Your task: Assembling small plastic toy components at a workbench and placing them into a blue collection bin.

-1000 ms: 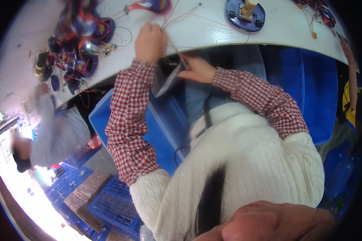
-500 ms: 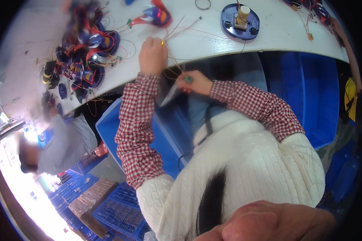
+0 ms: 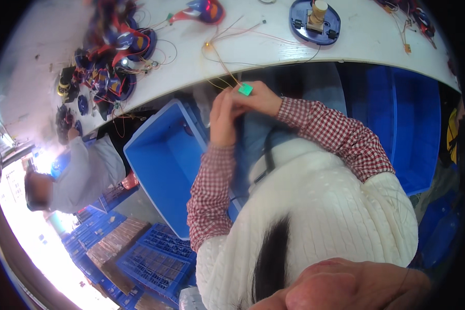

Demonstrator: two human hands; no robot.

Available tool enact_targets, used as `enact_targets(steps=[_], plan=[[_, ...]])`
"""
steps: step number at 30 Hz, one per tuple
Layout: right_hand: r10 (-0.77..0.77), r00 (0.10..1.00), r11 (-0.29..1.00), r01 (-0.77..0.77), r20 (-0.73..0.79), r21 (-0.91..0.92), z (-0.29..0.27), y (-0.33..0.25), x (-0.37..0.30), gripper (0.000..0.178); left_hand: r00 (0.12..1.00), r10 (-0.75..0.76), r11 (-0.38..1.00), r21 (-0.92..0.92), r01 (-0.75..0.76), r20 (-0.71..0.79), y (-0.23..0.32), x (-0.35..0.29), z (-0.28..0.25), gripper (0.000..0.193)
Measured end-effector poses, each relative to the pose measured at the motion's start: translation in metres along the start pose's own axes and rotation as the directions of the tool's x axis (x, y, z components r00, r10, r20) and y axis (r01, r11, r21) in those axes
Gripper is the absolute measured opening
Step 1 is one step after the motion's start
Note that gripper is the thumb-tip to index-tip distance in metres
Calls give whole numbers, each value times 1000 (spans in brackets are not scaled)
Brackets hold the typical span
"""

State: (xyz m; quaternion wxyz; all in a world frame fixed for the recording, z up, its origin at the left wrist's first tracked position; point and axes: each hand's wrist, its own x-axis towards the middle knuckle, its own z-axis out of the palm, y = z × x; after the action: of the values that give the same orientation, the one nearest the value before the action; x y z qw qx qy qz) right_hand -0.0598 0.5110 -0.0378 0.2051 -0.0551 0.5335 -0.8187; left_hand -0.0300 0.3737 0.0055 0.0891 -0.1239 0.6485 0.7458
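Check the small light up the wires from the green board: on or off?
On: the small light glows orange on the white table.

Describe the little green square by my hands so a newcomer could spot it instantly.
Start at the white table along the top and follow the thin wires down past its near edge. They lead to the right hand, where the green square shows. Its flat, bright green face sets it apart from skin and wires.

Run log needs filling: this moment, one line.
right hand: at green board | left hand: close beside right | wires: from board onto white table
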Motion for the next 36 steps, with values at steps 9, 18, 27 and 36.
enact_targets(steps=[9, 18, 27, 36], plan=[[-90, 996, 961, 79, -30, -266, -7, 9, -4, 21, 997, -71, 989, -127, 75, 36, -9, 12, 11, 36], [-105, 991, 876, 51, -86, -479, -18, -11, -29, 19, 989, -44, 999, -11, 46, 139, -10, 14, -3, 28], [-598, 799, 529, 342, -55, -777, -13, -21, -22, 12, 985, -125, 960, -236, 149, 116, 6, 17, 14, 21], [138, 976, 990, -143, -171, -18, -2, -38, -33, 8, 979, -94, 941, -304, 147, 181, -4, 11, 12, 15]])
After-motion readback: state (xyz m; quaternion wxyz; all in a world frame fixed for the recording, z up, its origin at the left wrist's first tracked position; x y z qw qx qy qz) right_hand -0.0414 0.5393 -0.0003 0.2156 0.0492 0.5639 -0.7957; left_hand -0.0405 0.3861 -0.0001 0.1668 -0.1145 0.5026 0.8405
